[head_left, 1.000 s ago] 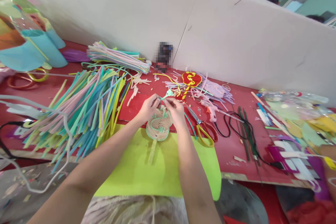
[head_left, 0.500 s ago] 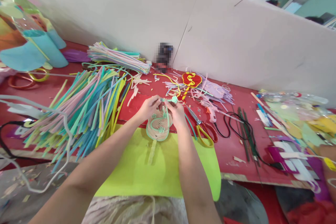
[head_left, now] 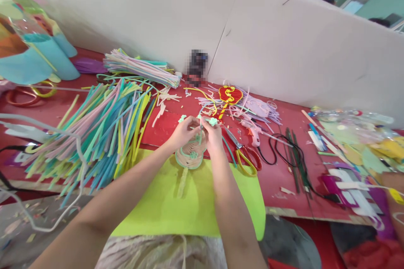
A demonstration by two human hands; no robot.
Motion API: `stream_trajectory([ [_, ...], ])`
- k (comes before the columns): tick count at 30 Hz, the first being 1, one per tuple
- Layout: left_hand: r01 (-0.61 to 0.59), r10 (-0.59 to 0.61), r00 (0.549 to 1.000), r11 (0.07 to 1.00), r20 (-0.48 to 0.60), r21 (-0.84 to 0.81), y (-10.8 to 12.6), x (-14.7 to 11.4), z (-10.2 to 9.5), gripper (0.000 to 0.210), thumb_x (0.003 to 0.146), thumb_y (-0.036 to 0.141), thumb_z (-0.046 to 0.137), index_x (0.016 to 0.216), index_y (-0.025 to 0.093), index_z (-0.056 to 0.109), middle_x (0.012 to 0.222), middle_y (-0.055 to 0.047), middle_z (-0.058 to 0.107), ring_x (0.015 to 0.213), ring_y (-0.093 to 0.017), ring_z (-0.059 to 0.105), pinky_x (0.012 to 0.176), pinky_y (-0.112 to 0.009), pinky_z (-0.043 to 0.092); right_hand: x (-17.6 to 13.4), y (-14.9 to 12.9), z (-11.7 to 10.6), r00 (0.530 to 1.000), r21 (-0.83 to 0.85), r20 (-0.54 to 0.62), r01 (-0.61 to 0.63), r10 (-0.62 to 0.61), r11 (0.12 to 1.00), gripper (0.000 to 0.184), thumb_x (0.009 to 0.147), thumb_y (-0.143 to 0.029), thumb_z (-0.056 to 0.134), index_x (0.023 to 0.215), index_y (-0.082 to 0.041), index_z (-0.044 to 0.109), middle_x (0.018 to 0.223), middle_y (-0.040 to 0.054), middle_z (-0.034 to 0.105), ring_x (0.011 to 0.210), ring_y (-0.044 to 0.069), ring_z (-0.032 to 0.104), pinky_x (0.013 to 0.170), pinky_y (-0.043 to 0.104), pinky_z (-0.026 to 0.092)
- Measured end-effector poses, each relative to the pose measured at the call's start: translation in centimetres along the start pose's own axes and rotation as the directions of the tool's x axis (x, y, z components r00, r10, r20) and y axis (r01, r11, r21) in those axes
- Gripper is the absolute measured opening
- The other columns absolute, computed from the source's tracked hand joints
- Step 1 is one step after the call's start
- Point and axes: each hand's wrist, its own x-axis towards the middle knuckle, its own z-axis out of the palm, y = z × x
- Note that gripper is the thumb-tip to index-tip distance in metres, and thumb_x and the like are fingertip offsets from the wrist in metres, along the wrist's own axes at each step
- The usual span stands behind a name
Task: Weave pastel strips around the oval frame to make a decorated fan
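My left hand [head_left: 186, 132] and my right hand [head_left: 212, 131] meet at the fingertips, pinching a mint-green pipe cleaner [head_left: 201, 124] between them. Small curled mint-green pieces show at the left hand [head_left: 182, 118] and beside the right hand [head_left: 213, 122]. Just below my hands lies a beige fan-shaped piece [head_left: 189, 157] edged in mint green, with curled green decoration on it. Its pale yellow handle [head_left: 182, 183] points toward me over a lime-green sheet [head_left: 202, 214]. My fingers partly hide the top of the fan shape.
Loose pipe cleaners [head_left: 104, 130] are heaped on the left, with a bundle [head_left: 142, 67] behind. A red and yellow fan-shaped piece [head_left: 230, 96] lies at the back. To the right are scissors [head_left: 248, 159], a pink glue gun [head_left: 252, 133] with a black cable, and a power bank [head_left: 339, 191].
My left hand's fingers have curled and shifted slightly. A curled green piece now shows at the left hand, and the strand between my fingers stands more upright.
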Motion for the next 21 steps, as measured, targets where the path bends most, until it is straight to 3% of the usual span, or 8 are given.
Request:
stream_trajectory([
  [6, 0.036, -0.040, 0.998, 0.996, -0.050, -0.079, 0.4, 0.2, -0.5, 0.018, 0.080, 0.034, 0.051, 0.084, 0.017, 0.047, 0.065, 0.003, 0.053, 0.057, -0.008, 0.054, 0.057, -0.022, 0.043, -0.2, -0.2, 0.1, 1.000, -0.064, 0.003, -0.027, 0.027, 0.998, 0.026, 0.064, -0.033, 0.070, 0.083, -0.016, 0.065, 0.082, 0.0046, 0.068, 0.080, 0.019, 0.063, 0.078, 0.037, 0.049],
  [14, 0.014, 0.007, 0.996, 0.977, -0.094, 0.215, 0.6, 0.1, -1.6, 0.016, 0.079, 0.034, 0.052, 0.083, 0.018, 0.052, 0.062, 0.004, 0.048, 0.052, -0.007, 0.044, 0.050, -0.020, 0.035, -0.2, -0.7, -0.3, 0.999, -0.131, 0.034, 0.035, -0.031, 0.991, 0.024, 0.064, -0.030, 0.070, 0.082, -0.015, 0.065, 0.084, 0.0045, 0.067, 0.083, 0.019, 0.062, 0.082, 0.036, 0.048],
  [21, 0.018, -0.001, 0.997, 0.973, -0.071, 0.231, 0.6, 0.3, -2.0, 0.016, 0.080, 0.034, 0.050, 0.082, 0.018, 0.053, 0.058, 0.004, 0.046, 0.049, -0.007, 0.043, 0.049, -0.020, 0.033, -0.2, -0.4, -0.3, 0.998, -0.155, 0.045, 0.048, -0.042, 0.987, 0.029, 0.064, -0.033, 0.070, 0.086, -0.013, 0.065, 0.081, 0.0052, 0.066, 0.077, 0.018, 0.061, 0.077, 0.035, 0.049],
])
